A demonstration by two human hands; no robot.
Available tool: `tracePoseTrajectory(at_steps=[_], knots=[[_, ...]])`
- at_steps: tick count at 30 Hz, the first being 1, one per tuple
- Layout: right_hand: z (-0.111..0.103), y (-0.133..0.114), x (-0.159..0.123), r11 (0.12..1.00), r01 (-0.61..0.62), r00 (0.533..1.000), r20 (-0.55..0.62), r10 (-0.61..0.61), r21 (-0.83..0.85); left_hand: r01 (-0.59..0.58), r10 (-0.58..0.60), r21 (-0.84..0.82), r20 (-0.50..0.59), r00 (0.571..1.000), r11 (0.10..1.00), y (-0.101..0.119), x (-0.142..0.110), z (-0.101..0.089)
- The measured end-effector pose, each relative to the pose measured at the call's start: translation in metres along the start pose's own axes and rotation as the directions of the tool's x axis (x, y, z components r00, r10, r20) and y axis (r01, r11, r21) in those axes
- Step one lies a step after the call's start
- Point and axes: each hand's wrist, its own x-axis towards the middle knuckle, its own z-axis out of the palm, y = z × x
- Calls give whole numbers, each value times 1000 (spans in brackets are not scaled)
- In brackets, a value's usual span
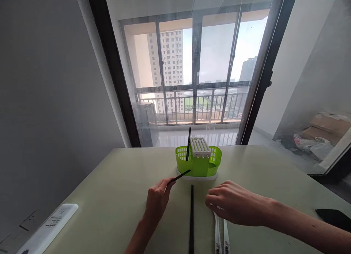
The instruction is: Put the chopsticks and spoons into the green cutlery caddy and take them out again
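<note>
My left hand (158, 196) is closed on a black chopstick (181, 175), whose far end points up and right at the front of a green plastic cutlery holder (200, 169). Another black chopstick (188, 144) stands tilted in the holder's left compartment. Between my hands a long black chopstick (192, 217) lies on the table, running toward me. My right hand (227, 201) hovers low to the right, fingers curled. Below its fingertips a white printed strap (217, 232) forms two bands; I cannot make out whether the fingers grip anything.
The pale green table (123, 188) carries a white power strip (56, 224) at the left and a dark flat object (333, 219) at the right edge. A glass door (219, 111) stands behind the table, with a wall at the left.
</note>
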Motion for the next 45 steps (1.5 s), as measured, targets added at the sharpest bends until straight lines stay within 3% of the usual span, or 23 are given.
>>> tracePoseTrajectory(at_steps=[2, 4, 6, 8, 11, 18, 24, 29, 35, 38, 41, 45], knots=[[-3, 0, 6, 990, -66, 997, -27, 70, 128, 35, -54, -280, -58, 997, 959, 14, 0, -2], [-7, -2, 15, 948, -124, 987, -62, 149, 294, 140, -173, -495, -21, 985, 858, 28, -1, -1], [-12, -5, 26, 873, -170, 968, -89, 235, 457, 232, -252, -620, 56, 966, 749, 37, -2, 3], [-17, -9, 38, 798, -190, 948, -105, 301, 572, 274, -275, -664, 106, 956, 696, 41, -4, 7], [-21, -15, 55, 759, -152, 931, -166, 326, 634, 291, -264, -661, 144, 954, 692, 41, -6, 9], [-21, -17, 80, 799, -130, 877, -308, 369, 588, 306, -223, -674, 210, 952, 672, 40, -8, 12], [-19, -11, 77, 791, -153, 875, -291, 387, 592, 358, -153, -700, 340, 928, 618, 28, -10, 20], [-21, -6, 74, 786, -177, 849, -312, 426, 592, 375, -118, -715, 384, 916, 590, 22, -11, 21], [-30, -2, 72, 785, -182, 826, -341, 449, 593, 398, -109, -640, 441, 891, 657, 16, -12, 26], [-45, 7, 69, 789, -194, 814, -353, 461, 583, 421, -126, -590, 474, 871, 689, 7, -11, 32], [-74, 28, 66, 774, -170, 776, -401, 487, 610, 411, -170, -516, 451, 876, 752, -2, -11, 36], [-120, 65, 69, 767, -45, 627, -580, 520, 640, 342, -178, -428, 377, 909, 837, -11, -13, 40]])
